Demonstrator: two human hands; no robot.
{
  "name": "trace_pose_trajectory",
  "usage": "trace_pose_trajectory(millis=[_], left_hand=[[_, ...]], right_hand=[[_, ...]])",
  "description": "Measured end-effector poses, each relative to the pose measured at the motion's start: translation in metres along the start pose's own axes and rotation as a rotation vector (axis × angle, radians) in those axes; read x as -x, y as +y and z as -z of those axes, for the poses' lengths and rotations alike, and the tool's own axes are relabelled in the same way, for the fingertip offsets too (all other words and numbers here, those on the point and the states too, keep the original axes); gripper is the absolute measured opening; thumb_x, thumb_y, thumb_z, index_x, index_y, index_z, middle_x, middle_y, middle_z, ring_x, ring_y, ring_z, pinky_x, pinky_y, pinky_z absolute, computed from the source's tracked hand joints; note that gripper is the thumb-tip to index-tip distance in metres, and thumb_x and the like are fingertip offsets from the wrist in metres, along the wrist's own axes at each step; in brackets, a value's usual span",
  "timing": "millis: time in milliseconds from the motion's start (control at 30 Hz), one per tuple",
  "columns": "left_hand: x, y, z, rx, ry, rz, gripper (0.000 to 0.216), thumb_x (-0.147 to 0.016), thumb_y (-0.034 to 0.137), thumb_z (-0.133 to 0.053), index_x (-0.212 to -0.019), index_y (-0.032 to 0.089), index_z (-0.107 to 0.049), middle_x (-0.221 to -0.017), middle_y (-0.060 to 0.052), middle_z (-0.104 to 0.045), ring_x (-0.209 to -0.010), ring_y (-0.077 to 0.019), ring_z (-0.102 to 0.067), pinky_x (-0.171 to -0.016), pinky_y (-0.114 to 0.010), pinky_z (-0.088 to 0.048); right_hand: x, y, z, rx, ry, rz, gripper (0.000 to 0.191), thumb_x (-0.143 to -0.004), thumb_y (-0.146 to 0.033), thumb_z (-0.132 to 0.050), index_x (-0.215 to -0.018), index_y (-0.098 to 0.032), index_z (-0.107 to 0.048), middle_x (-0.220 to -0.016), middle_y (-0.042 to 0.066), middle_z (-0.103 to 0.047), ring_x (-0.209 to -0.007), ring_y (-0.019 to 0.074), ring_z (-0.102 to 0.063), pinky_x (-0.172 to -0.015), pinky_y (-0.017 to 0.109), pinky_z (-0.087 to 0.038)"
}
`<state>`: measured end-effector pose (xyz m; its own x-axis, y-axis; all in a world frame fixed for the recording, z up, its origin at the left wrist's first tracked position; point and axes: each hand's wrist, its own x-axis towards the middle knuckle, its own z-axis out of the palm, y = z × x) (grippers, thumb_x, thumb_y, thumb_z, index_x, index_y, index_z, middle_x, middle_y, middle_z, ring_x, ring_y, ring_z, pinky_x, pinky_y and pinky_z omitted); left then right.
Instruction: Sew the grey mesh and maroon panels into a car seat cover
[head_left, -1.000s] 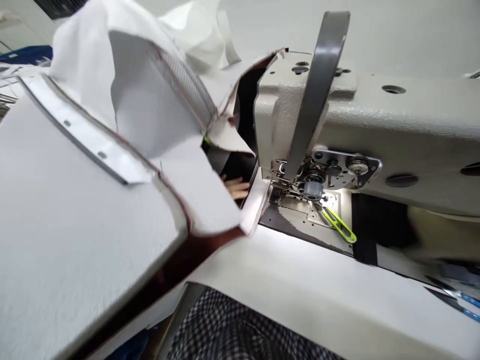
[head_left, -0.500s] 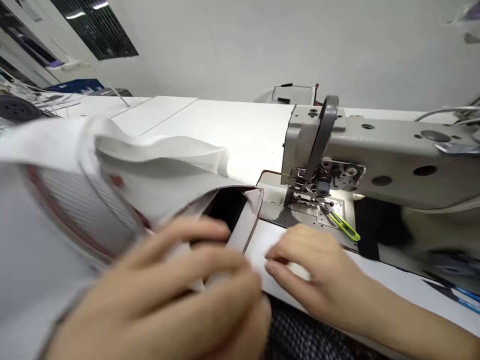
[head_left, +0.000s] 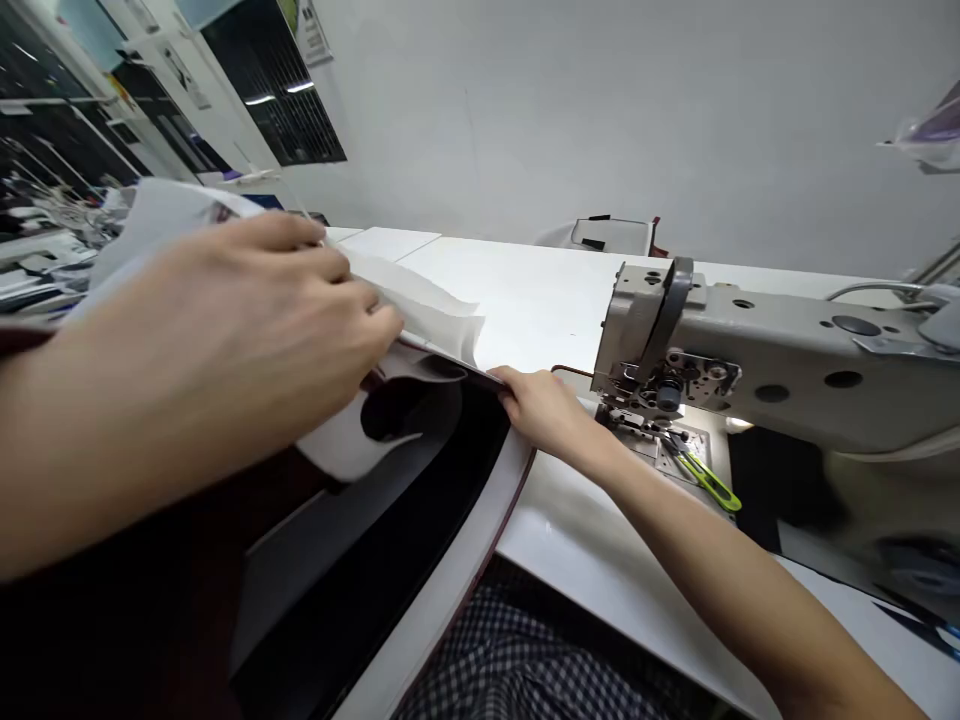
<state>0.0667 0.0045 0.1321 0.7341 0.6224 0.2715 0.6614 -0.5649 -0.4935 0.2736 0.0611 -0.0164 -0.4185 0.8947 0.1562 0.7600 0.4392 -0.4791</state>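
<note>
My left hand [head_left: 247, 340] is raised close to the camera, its fingers pinched on a fold of white fabric [head_left: 431, 315]. Under it lies a large padded piece [head_left: 420, 500], black inside with a white, dark-red-piped edge. My right hand [head_left: 541, 408] grips the far rim of that piece, just left of the needle area of the grey sewing machine [head_left: 757, 350].
Green thread snips [head_left: 705, 478] lie on the machine bed under the lamp. The white table [head_left: 525, 290] runs back to a grey wall, with a small white and dark object [head_left: 609, 233] at its far edge. Checked cloth [head_left: 510, 660] covers my lap.
The view has tilted up. My left hand rose with the white fabric, and my right hand moved from the table's front to the far rim of the piece near the needle.
</note>
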Motion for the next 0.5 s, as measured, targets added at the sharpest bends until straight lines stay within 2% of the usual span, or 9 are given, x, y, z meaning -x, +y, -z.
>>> trace_pose_trajectory(millis=[67, 133, 167, 233, 300, 333, 400, 433, 500], left_hand=[[-0.028, -0.009, -0.007, -0.141, -0.109, -0.065, 0.053, -0.088, 0.021, -0.007, -0.065, 0.011, -0.053, -0.066, -0.002, -0.035, -0.083, -0.0177, -0.059, -0.092, -0.050, -0.041], [-0.057, -0.010, -0.035, -0.148, -0.118, -0.183, 0.045, -0.087, 0.012, -0.013, -0.066, 0.011, -0.053, -0.064, -0.001, -0.035, -0.072, -0.0140, -0.054, -0.087, -0.044, -0.041], [-0.071, -0.005, -0.057, -0.088, -0.100, -0.292, 0.039, -0.087, 0.011, -0.020, -0.068, 0.012, -0.054, -0.064, 0.000, -0.039, -0.068, -0.0130, -0.051, -0.086, -0.042, -0.041], [-0.091, 0.019, -0.111, 0.166, -0.015, -0.633, 0.023, -0.085, 0.012, -0.041, -0.069, 0.016, -0.057, -0.061, 0.002, -0.046, -0.063, -0.0131, -0.045, -0.088, -0.040, -0.040], [-0.099, 0.056, -0.167, 0.268, 0.031, -0.784, 0.021, -0.084, 0.010, -0.052, -0.067, 0.020, -0.057, -0.061, 0.003, -0.052, -0.064, -0.0145, -0.046, -0.090, -0.037, -0.038], [-0.098, 0.075, -0.191, 0.316, 0.062, -0.836, 0.020, -0.086, 0.014, -0.055, -0.067, 0.021, -0.058, -0.065, 0.004, -0.056, -0.069, -0.0149, -0.049, -0.089, -0.035, -0.037], [-0.094, 0.106, -0.227, 0.383, 0.134, -0.839, 0.021, -0.091, 0.022, -0.056, -0.070, 0.021, -0.059, -0.074, 0.002, -0.060, -0.073, -0.0157, -0.050, -0.085, -0.034, -0.036], [-0.091, 0.117, -0.240, 0.411, 0.171, -0.819, 0.022, -0.094, 0.025, -0.055, -0.072, 0.020, -0.059, -0.077, 0.001, -0.061, -0.075, -0.0164, -0.049, -0.082, -0.034, -0.035], [-0.088, 0.129, -0.255, 0.453, 0.238, -0.755, 0.024, -0.097, 0.029, -0.050, -0.078, 0.019, -0.060, -0.078, -0.002, -0.060, -0.075, -0.0174, -0.048, -0.075, -0.034, -0.034]], right_hand=[[0.017, 0.001, -0.014, -0.124, -0.006, -0.004, 0.038, -0.089, -0.008, -0.045, -0.118, -0.023, -0.065, -0.095, 0.005, -0.072, -0.084, 0.0197, -0.065, -0.077, 0.029, -0.046], [0.048, -0.004, -0.039, -0.405, -0.063, -0.033, 0.028, -0.086, -0.010, -0.050, -0.104, -0.020, -0.069, -0.086, 0.002, -0.069, -0.078, 0.0168, -0.062, -0.074, 0.026, -0.045], [0.068, -0.009, -0.056, -0.604, -0.115, -0.066, 0.020, -0.084, -0.013, -0.053, -0.096, -0.018, -0.069, -0.080, 0.000, -0.067, -0.073, 0.0154, -0.059, -0.070, 0.024, -0.044], [0.111, -0.022, -0.096, -1.053, -0.138, -0.230, 0.011, -0.083, -0.024, -0.057, -0.082, -0.016, -0.065, -0.071, -0.001, -0.059, -0.064, 0.0129, -0.052, -0.062, 0.023, -0.041], [0.148, -0.036, -0.132, -1.437, -0.073, -0.342, 0.024, -0.080, -0.040, -0.064, -0.081, -0.016, -0.063, -0.071, -0.001, -0.056, -0.064, 0.0124, -0.050, -0.064, 0.024, -0.042], [0.162, -0.040, -0.143, -1.575, -0.035, -0.372, 0.031, -0.078, -0.046, -0.066, -0.088, -0.016, -0.063, -0.072, -0.001, -0.055, -0.065, 0.0125, -0.049, -0.064, 0.024, -0.042], [0.184, -0.040, -0.147, -1.602, 0.043, -0.414, 0.040, -0.079, -0.054, -0.065, -0.095, -0.017, -0.063, -0.074, -0.001, -0.057, -0.068, 0.0138, -0.051, -0.066, 0.026, -0.044], [0.191, -0.035, -0.140, -1.481, 0.063, -0.441, 0.039, -0.083, -0.054, -0.062, -0.095, -0.017, -0.063, -0.075, 0.000, -0.058, -0.069, 0.0147, -0.052, -0.067, 0.026, -0.045], [0.200, -0.014, -0.114, -1.062, 0.052, -0.479, 0.033, -0.093, -0.048, -0.052, -0.089, -0.016, -0.063, -0.075, 0.002, -0.060, -0.069, 0.0160, -0.055, -0.068, 0.028, -0.047]])
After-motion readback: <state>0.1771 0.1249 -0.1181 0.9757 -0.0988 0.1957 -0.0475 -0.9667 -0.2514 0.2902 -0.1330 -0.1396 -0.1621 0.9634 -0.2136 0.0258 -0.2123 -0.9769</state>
